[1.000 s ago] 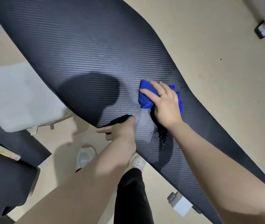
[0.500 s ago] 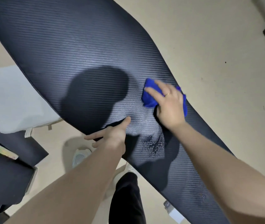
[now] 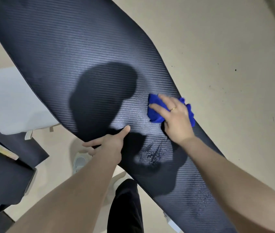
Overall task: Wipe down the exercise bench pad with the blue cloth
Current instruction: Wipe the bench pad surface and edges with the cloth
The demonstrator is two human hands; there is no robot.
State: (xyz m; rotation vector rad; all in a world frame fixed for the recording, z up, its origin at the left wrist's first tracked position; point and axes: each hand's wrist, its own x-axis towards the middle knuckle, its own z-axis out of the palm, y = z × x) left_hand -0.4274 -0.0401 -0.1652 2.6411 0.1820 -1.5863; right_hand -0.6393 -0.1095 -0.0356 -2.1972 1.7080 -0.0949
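Cloth travel is the change: over the last second the blue cloth (image 3: 156, 113) has slid away from the person along the bench pad (image 3: 76, 52), toward its far edge, and it now lies bunched under the right hand (image 3: 175, 118), close to the rim that borders the beige floor (image 3: 217, 47). That hand presses down with fingers spread and nearly straight, a ring on one of them; it pushes the cloth rather than pinching it. Left hand (image 3: 111, 143) has kept its place at the near rim, thumb on top of the pad and fingers curled under the edge, steadying it. A dark wet patch (image 3: 151, 153) now shows on the pad behind the right wrist, uncovered as the cloth moved on, and faint droplets (image 3: 202, 197) glisten further toward the narrow end. Judging by this, the wipe is partway along: the middle band is being worked, while the broad upper part of the pad and the wet marks nearer the body probably still need a pass
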